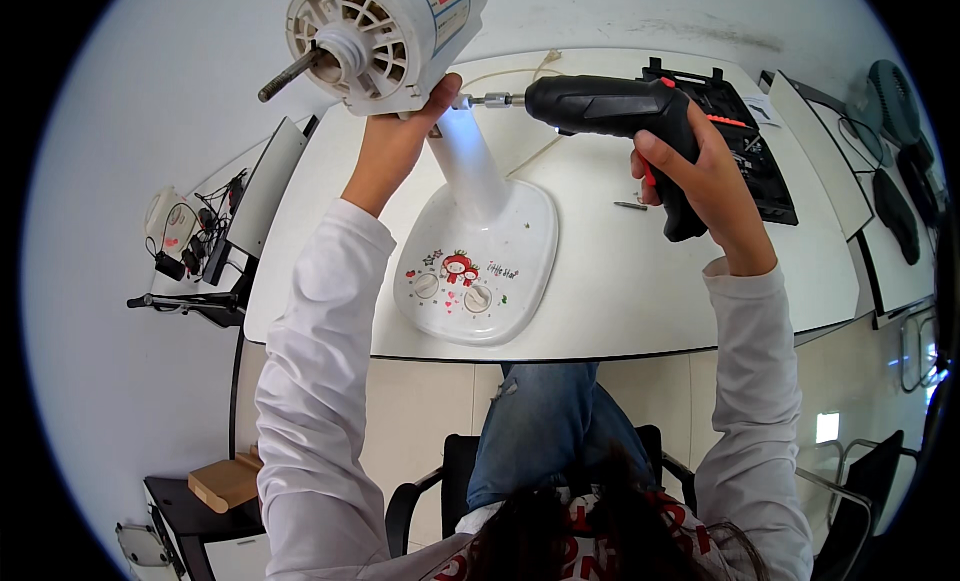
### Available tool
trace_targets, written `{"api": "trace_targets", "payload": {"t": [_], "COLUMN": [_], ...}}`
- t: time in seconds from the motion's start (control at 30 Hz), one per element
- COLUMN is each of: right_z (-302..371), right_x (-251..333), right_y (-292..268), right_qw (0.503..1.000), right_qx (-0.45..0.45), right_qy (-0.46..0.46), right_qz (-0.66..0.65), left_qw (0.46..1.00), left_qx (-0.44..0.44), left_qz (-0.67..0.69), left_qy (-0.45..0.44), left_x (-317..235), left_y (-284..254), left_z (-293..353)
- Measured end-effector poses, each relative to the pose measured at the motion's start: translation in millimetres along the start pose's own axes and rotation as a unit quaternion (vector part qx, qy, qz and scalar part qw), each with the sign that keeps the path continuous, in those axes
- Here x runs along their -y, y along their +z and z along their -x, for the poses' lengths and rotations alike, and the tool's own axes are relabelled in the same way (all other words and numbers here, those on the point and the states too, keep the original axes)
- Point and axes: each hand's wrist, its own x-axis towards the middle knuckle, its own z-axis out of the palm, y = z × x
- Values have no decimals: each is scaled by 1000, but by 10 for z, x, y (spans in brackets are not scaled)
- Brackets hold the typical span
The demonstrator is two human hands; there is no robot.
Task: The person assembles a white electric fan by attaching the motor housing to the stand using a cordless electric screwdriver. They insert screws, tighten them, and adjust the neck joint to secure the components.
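A white desk fan without blades stands on the table, its motor housing [395, 41] at the top with a bare metal shaft pointing left. My left hand [400, 136] grips the underside of that housing, thumb up along its right side. In my right hand [710, 171] is a black cordless screwdriver [610, 103], a finger at its red trigger. Its bit reaches the joint at the top of the white fan neck [468, 166], where a bluish light falls. Below, the white fan base [470, 321] carries two knobs and cartoon prints.
A loose screwdriver bit [630, 206] lies on the white table [620, 301]. An open black tool case [765, 176] sits at the right, with a pale cord behind the fan. Side tables hold cables [210, 221] at left and a grey-green fan [890, 101] at right.
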Motion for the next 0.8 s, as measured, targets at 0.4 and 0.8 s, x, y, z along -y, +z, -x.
{"api": "trace_targets", "payload": {"t": [0.4, 0.8], "right_z": [-4, 4], "right_x": [10, 22], "right_y": [0, 1], "right_qw": [1000, 1000], "right_qx": [7, 3], "right_qy": [-3, 2], "right_qz": [-2, 10], "left_qw": [1000, 1000], "left_qx": [-3, -1], "left_qz": [17, 9], "left_qy": [15, 5], "left_x": [-3, 12], "left_y": [14, -4], "left_z": [3, -1]}}
